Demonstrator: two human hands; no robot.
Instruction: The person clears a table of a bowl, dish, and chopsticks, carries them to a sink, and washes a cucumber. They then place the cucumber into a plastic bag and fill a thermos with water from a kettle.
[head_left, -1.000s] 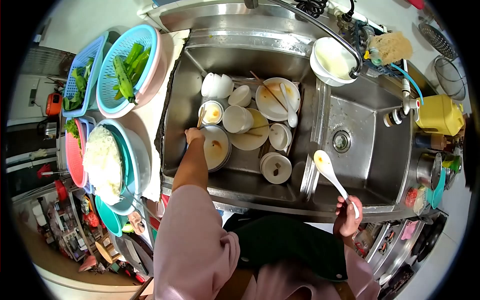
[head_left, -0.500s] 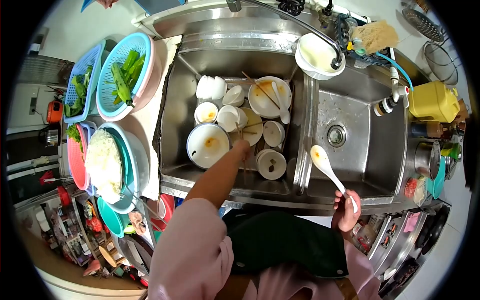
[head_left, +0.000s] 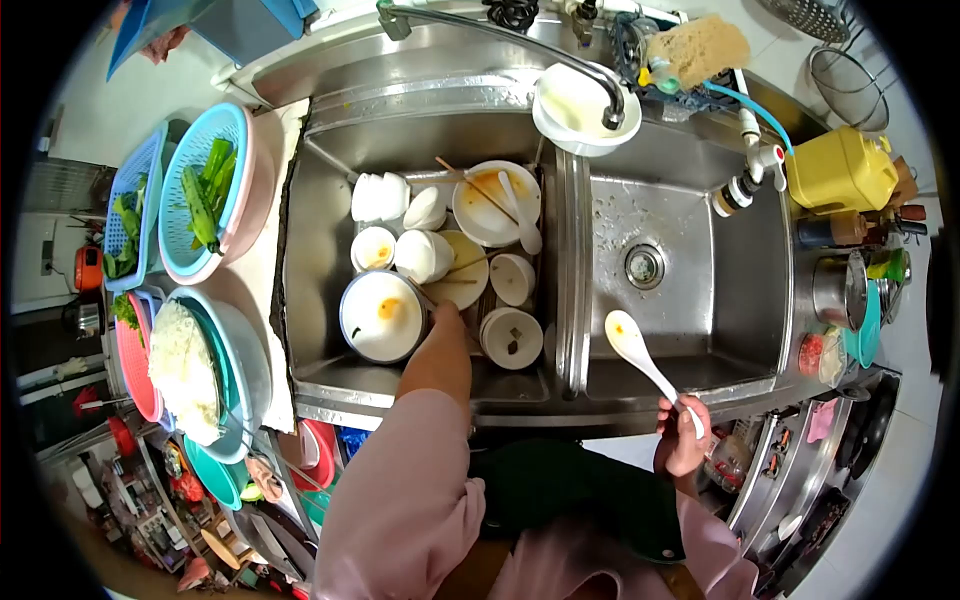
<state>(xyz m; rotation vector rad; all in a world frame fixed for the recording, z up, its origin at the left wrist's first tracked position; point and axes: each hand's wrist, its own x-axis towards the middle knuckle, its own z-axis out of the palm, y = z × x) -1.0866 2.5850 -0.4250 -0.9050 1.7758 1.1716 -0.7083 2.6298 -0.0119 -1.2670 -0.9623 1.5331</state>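
Note:
My left hand reaches down into the left sink basin, closed around what looks like a wooden chopstick; its fingertips are partly hidden. Beside it sit a large white bowl with a dark rim and a tipped white cup. A yellowish plate lies just beyond, with a chopstick across it. My right hand grips the handle of a white soup spoon, whose orange-stained bowl hangs over the right basin's near edge.
Stacked dirty bowls and a stained plate with another spoon fill the left basin. A white bowl stands under the faucet. Vegetable baskets line the left counter; a yellow jug is right.
The view has shifted, so the sinks appear farther left. My left hand has moved toward the large bowl, and the chopstick in it now slants left. My right hand still holds the spoon.

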